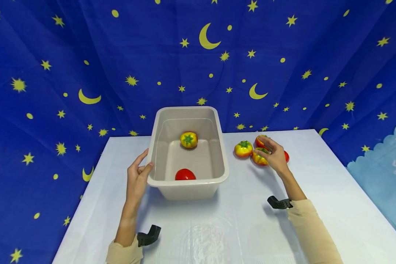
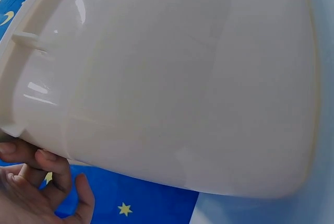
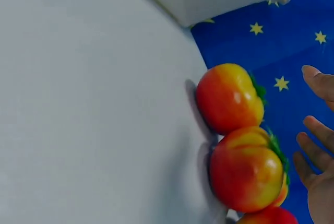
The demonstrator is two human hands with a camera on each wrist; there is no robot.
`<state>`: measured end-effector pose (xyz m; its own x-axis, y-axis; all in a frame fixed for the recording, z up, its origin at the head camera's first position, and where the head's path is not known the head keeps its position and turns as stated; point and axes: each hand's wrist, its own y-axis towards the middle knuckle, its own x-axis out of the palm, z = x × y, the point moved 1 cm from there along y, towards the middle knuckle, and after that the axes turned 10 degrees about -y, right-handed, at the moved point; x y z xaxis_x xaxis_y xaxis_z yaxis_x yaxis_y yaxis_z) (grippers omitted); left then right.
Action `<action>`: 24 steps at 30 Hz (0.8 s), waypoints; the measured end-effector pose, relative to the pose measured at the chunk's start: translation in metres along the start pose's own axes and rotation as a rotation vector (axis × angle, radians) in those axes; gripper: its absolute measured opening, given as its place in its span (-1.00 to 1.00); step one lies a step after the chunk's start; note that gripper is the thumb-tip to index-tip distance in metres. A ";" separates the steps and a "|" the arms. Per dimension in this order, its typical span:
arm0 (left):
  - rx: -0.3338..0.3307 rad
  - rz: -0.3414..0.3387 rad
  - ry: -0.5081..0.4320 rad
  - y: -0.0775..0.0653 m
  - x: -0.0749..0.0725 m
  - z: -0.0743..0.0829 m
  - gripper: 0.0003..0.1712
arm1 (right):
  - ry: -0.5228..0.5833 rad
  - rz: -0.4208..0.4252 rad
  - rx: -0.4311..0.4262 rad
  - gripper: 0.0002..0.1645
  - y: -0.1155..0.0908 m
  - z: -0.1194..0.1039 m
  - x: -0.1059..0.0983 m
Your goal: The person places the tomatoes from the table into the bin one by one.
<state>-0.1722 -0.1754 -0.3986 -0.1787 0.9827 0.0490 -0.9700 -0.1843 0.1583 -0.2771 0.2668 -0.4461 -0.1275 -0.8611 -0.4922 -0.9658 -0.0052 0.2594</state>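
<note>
A beige plastic bin stands left of the table's middle, its near wall facing me. My left hand holds its left rim, thumb over the edge and fingers curled beneath, as the left wrist view also shows. Inside lie a yellow-orange tomato with a green top and a red tomato, partly hidden by the near rim. My right hand hovers with spread fingers over a cluster on the right. There, a yellow-red tomato sits beside another tomato; two more are partly covered by the hand.
The white table ends at a blue curtain with yellow moons and stars, close behind the bin and the tomatoes. A light blue cloth hangs at the right. Each wrist wears a black camera mount.
</note>
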 end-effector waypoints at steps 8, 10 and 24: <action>-0.001 -0.006 -0.003 0.000 0.001 0.001 -0.52 | -0.040 0.005 0.036 -0.30 -0.004 0.012 0.000; -0.005 -0.006 -0.004 0.000 0.001 0.001 -0.52 | -0.051 0.003 0.036 -0.29 -0.005 0.016 0.001; -0.008 -0.008 -0.042 0.001 0.002 0.001 -0.50 | -0.281 -0.021 -0.009 -0.29 -0.010 0.028 0.006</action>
<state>-0.1734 -0.1739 -0.3978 -0.1639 0.9824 0.0894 -0.9727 -0.1761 0.1512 -0.2747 0.2758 -0.4754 -0.1667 -0.6862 -0.7081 -0.9670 -0.0267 0.2535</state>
